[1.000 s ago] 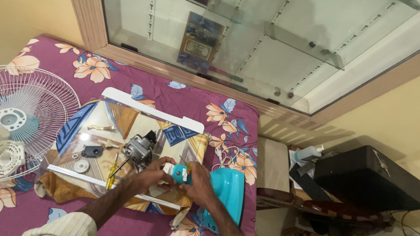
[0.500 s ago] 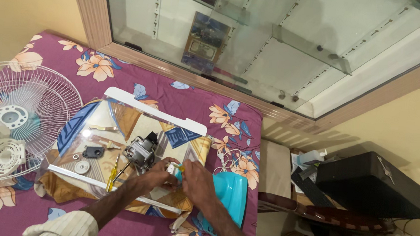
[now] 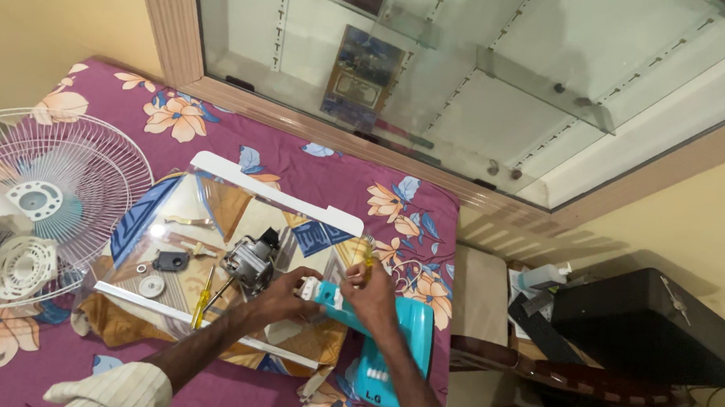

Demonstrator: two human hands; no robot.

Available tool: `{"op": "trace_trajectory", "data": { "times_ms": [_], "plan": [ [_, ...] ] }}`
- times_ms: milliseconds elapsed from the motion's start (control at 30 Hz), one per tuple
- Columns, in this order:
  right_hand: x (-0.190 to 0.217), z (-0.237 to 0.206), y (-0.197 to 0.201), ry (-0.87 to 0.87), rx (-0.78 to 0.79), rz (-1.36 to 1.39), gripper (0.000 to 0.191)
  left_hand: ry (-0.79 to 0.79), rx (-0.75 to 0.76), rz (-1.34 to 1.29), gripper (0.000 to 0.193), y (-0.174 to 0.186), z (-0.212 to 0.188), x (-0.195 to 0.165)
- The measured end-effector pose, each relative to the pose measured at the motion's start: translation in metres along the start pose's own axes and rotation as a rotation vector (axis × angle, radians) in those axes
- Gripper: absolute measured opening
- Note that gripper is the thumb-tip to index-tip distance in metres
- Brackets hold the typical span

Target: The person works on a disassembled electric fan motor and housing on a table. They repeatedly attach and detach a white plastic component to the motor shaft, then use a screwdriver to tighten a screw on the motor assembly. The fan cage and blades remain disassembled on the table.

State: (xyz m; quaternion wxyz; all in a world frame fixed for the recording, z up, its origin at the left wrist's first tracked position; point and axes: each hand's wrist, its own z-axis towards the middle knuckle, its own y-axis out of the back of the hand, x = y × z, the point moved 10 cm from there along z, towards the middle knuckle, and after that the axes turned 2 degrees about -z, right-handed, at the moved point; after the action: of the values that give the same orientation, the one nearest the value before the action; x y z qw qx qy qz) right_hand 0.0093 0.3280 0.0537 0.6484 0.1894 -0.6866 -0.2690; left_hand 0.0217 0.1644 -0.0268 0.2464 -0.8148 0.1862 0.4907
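Note:
My left hand (image 3: 286, 296) grips the white end of a teal plastic fan part (image 3: 395, 342) that lies on the flowered purple cloth. My right hand (image 3: 371, 291) is closed on a screwdriver with a yellow handle (image 3: 365, 250), its tip at the white end of that teal part. A grey metal fan motor (image 3: 249, 262) sits just left of my left hand on a clear plastic sheet (image 3: 206, 244) with white edge strips.
A second yellow-handled screwdriver (image 3: 202, 296), a black piece (image 3: 171, 260) and a small white disc (image 3: 150, 286) lie on the sheet. A white wire fan guard (image 3: 58, 182) lies at the left. A glass cabinet (image 3: 473, 75) rises behind, and a black case (image 3: 652, 326) stands at the right.
The view has shifted slightly. My hands stay together at the white end of the teal part, and my right hand has turned a little with the screwdriver.

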Motion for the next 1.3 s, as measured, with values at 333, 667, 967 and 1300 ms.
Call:
{"op": "trace_trajectory", "data": {
  "times_ms": [333, 667, 967, 1300],
  "plan": [
    [-0.035, -0.085, -0.072, -0.072, 0.211, 0.286, 0.029, -0.001, 0.008, 0.280, 0.090, 0.004, -0.002, -0.013],
    [-0.043, -0.088, -0.108, -0.106, -0.114, 0.164, 0.041, -0.016, 0.061, 0.269, 0.096, 0.010, -0.007, -0.014],
    [-0.027, -0.092, -0.062, 0.077, -0.117, 0.201, 0.014, -0.052, 0.056, 0.347, 0.093, 0.009, -0.010, -0.024],
    [-0.020, -0.068, 0.029, 0.228, -0.300, 0.028, 0.043, -0.101, 0.019, 0.377, 0.097, 0.000, -0.015, -0.031]
  ]
}}
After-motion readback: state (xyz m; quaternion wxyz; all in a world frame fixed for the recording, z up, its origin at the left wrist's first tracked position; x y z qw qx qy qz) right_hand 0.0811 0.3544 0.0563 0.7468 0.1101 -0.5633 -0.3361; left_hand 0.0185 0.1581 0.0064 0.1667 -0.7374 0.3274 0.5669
